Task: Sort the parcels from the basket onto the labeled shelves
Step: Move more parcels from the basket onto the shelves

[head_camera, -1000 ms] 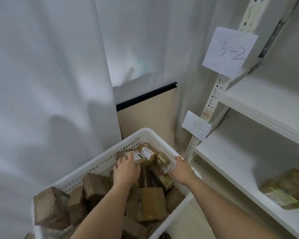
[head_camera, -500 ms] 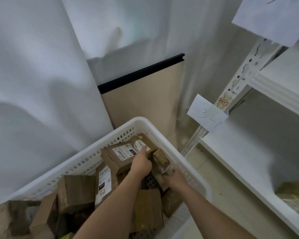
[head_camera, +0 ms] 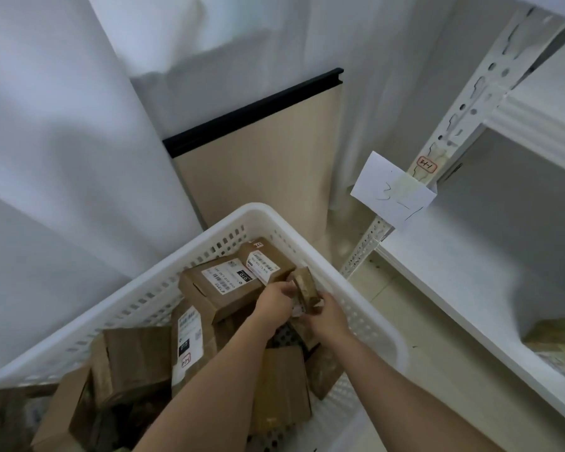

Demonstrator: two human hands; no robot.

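Observation:
A white perforated basket [head_camera: 307, 230] holds several brown cardboard parcels. Both my hands are inside it near its far right corner. My left hand [head_camera: 274, 305] and my right hand [head_camera: 327, 316] both grip a small brown parcel [head_camera: 305, 287] that stands tilted between them. Beside it lie two larger labelled parcels [head_camera: 222, 288]. To the right stands a white shelf unit, its lower shelf [head_camera: 454, 275] marked by a paper label reading 3-1 [head_camera: 393, 190].
A brown parcel [head_camera: 558, 347] lies on the lower shelf at the far right. A beige panel with a black top edge [head_camera: 258, 151] leans against white curtains behind the basket. A perforated shelf post [head_camera: 470, 102] rises beside the label.
The view has tilted down and moved closer to the basket. My left hand has shifted right from the labelled parcels to the small parcel, joining my right hand on it.

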